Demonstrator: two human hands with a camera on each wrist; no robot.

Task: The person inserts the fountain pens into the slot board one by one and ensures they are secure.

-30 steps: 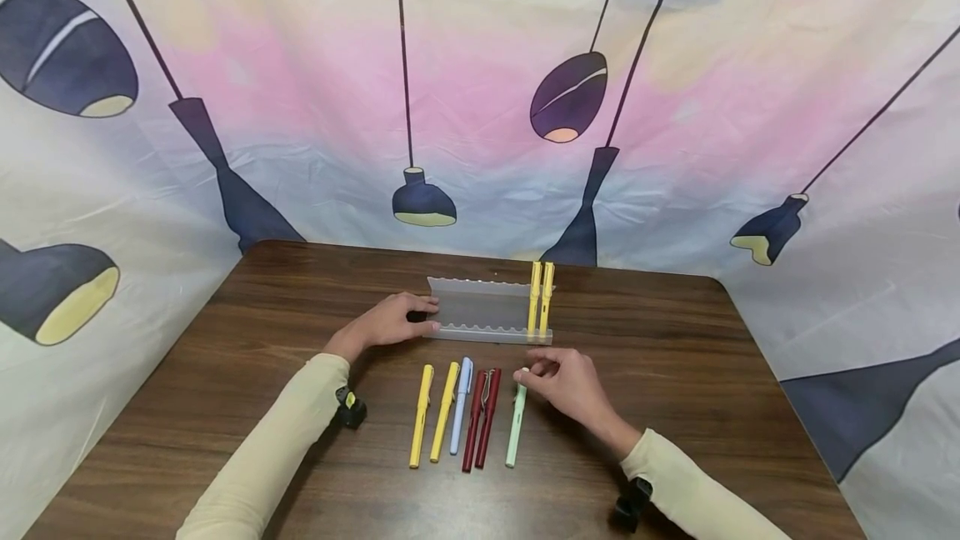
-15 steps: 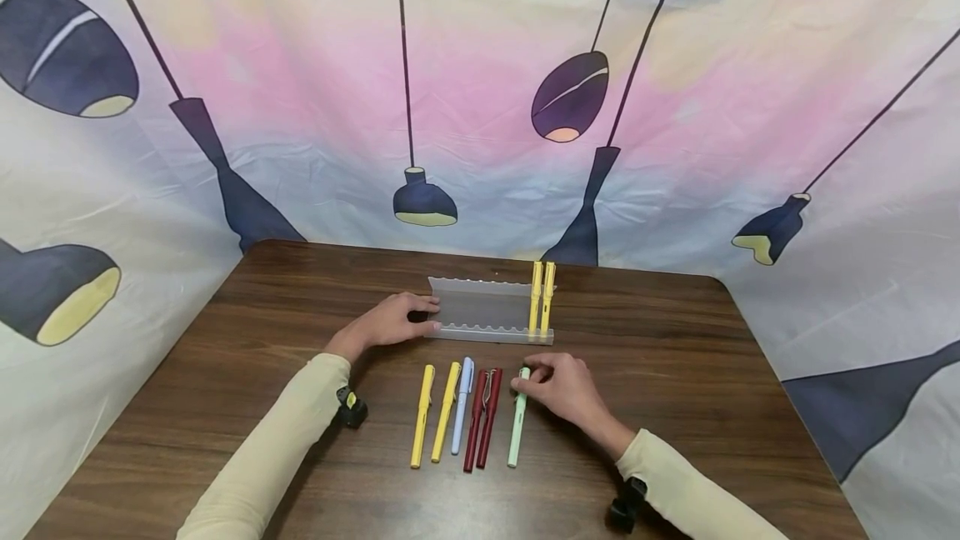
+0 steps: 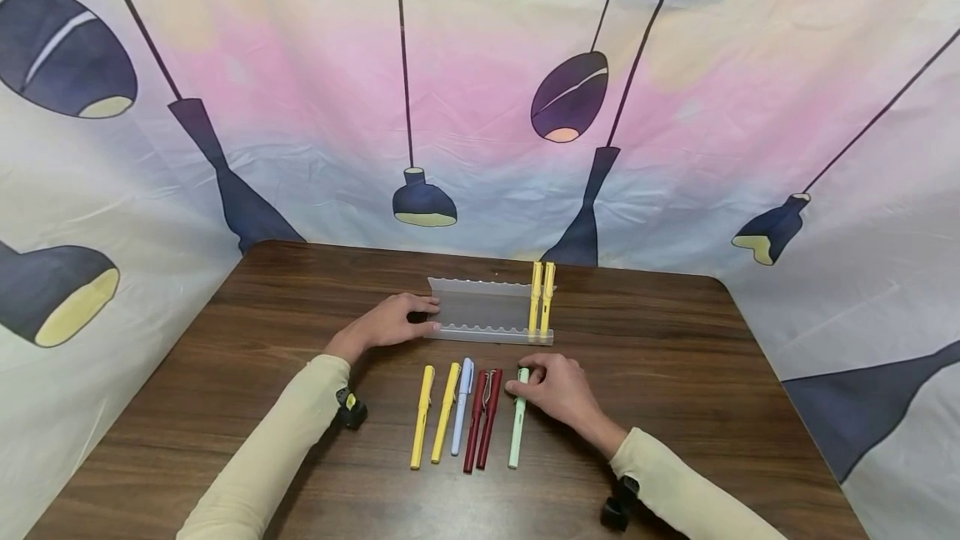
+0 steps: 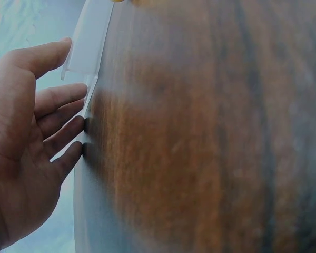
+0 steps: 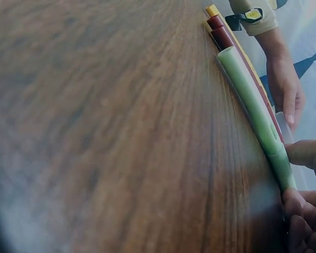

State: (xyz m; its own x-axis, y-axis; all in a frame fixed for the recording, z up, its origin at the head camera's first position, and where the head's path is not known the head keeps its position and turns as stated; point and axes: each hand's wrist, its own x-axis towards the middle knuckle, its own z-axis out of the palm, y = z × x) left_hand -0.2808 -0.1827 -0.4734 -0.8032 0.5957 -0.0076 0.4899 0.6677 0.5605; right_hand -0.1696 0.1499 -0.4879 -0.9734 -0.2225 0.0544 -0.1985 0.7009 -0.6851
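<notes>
My left hand (image 3: 386, 321) is at the left end of a clear plastic pen rack (image 3: 480, 307). Its fingers (image 4: 63, 97) are fairly straight and touch the rack's end, thumb toward the front lip. Two yellow pens (image 3: 541, 298) lie side by side in the rack's rightmost notches. My right hand (image 3: 558, 390) pinches the cap end of a light green pen (image 3: 517, 427), which still lies on the table. In the right wrist view, thumb and fingertips sit on either side of the green pen (image 5: 247, 92) near that end.
Left of the green pen lie two dark red pens (image 3: 482, 421), a light blue pen (image 3: 462, 407) and two more yellow pens (image 3: 433, 415), roughly parallel. The brown wooden table (image 3: 660, 332) ends at a lamp-patterned cloth (image 3: 480, 107).
My right hand has shifted slightly left, its thumb coming across the green pen's cap end. The left hand and the rack have stayed put.
</notes>
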